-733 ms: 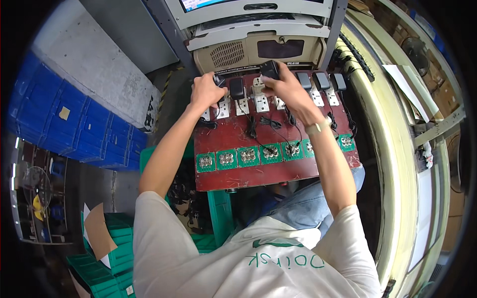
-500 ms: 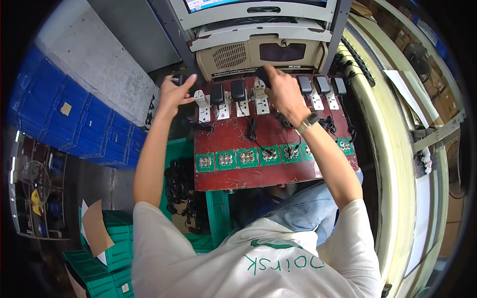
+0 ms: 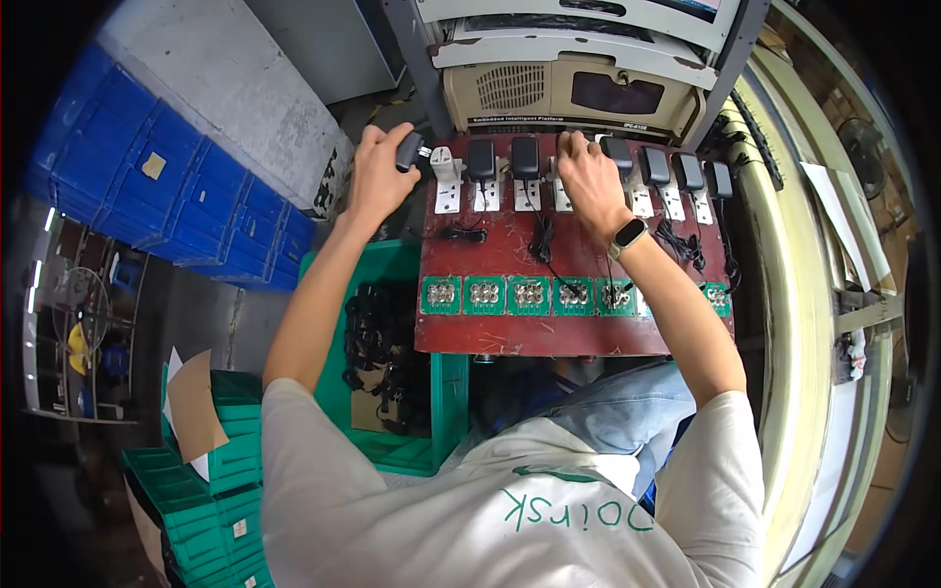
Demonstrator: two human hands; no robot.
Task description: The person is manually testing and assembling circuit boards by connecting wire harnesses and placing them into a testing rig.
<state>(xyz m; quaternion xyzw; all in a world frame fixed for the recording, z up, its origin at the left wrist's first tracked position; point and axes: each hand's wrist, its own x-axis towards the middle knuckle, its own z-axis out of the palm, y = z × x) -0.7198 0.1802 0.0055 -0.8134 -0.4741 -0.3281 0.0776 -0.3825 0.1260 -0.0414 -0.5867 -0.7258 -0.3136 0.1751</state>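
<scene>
A black power adapter point(image 3: 410, 152) with its metal prongs facing right is gripped by my left hand point(image 3: 377, 176), just left of the first white socket point(image 3: 444, 181), which has nothing plugged in. My right hand point(image 3: 588, 181) reaches to the fourth socket point(image 3: 562, 196), its fingers closed round a dark adapter that they mostly hide. Whether that one is seated cannot be seen. Black adapters point(image 3: 481, 159) stand in the second and third sockets, and several more point(image 3: 654, 165) are plugged in to the right of my right hand.
Along the near side of the red board point(image 3: 490, 338) runs a row of green circuit boards point(image 3: 485, 294), with black cables point(image 3: 541, 240) above them. A beige computer case point(image 3: 510, 90) stands behind. Left are a green crate point(image 3: 451, 412) holding black adapters and stacked blue bins point(image 3: 167, 206).
My left hand has turned so the adapter's prongs point toward the first socket. My right hand has lowered its adapter onto the fourth socket. The whole view has shifted.
</scene>
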